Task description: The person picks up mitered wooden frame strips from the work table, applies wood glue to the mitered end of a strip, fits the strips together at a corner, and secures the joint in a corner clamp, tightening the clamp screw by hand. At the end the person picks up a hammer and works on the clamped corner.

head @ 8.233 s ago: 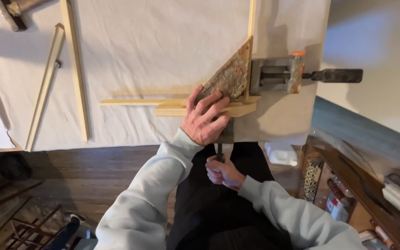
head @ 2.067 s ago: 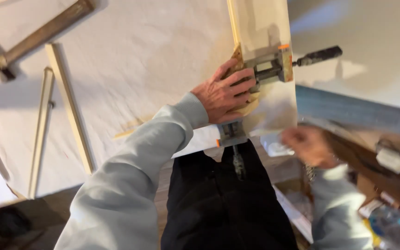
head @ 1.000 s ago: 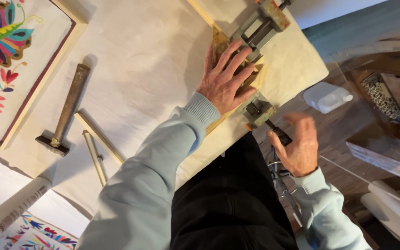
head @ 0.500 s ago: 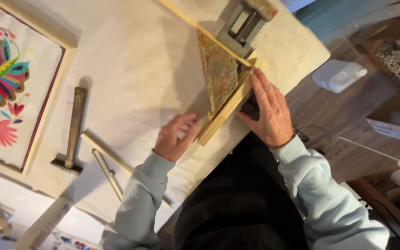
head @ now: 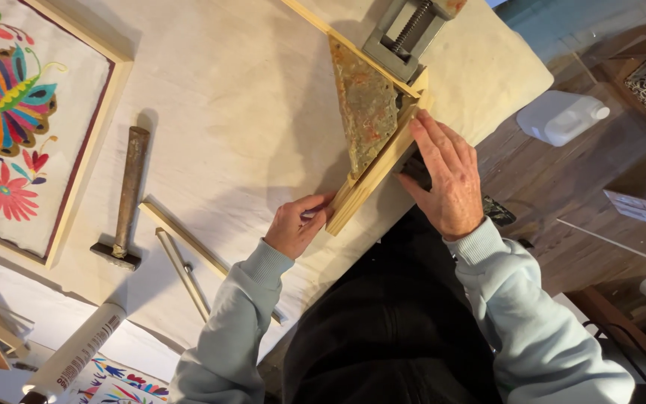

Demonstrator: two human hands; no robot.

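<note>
cloth-covered table (head: 248, 97) fills most of the view, its near edge running diagonally from lower left up to a rounded corner at upper right, with bare wooden floor (head: 562, 187) beyond that edge. nearest, the left hand (head: 297, 227) curls its fingers closed around the lower end of the two stacked wooden strips (head: 375, 173), pinching them at the tip. just beyond, the right hand (head: 446, 176) lies flat and open, fingers spread along the strips' outer side right at the table edge, pressing rather than gripping; something dark sits under its palm, too hidden to tell. one triangular mottled block (head: 364, 105) rests against the inner side of the strips, and one grey metal clamp (head: 405, 34) bites the assembly at the far end, where a third strip (head: 315, 22) runs off toward the top. left of the hands the cloth is open. farther left lie two loose slats (head: 185, 258), then one hammer (head: 121, 202), one rolled tube (head: 76, 350) at the lower edge, and one framed embroidery (head: 16, 112) of bright flowers and a butterfly touching the left border. one white plastic bottle (head: 562, 116) lies on the floor, well apart from the table corner.
</note>
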